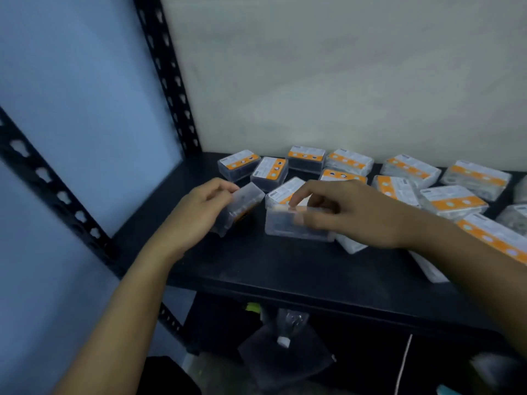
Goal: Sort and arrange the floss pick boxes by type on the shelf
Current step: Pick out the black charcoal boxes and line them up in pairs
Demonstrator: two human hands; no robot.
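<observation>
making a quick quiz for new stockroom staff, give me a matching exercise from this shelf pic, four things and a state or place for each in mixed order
Things
1. front-left clear plastic box of dark picks
2. front-centre clear plastic box
3. back-right orange-labelled clear box of white picks
4. black slotted metal post

States or places
A. upright at the black shelf's back left corner
B. lies flat, untouched
C. tilted, gripped by the left hand
D. gripped at its top by the right hand

Pairs: 1-C, 2-D, 3-B, 4-A

We see dim bluish light; blur smears the left hand (196,213), tilted box (245,206), right hand (353,216) and clear box (296,228).
</observation>
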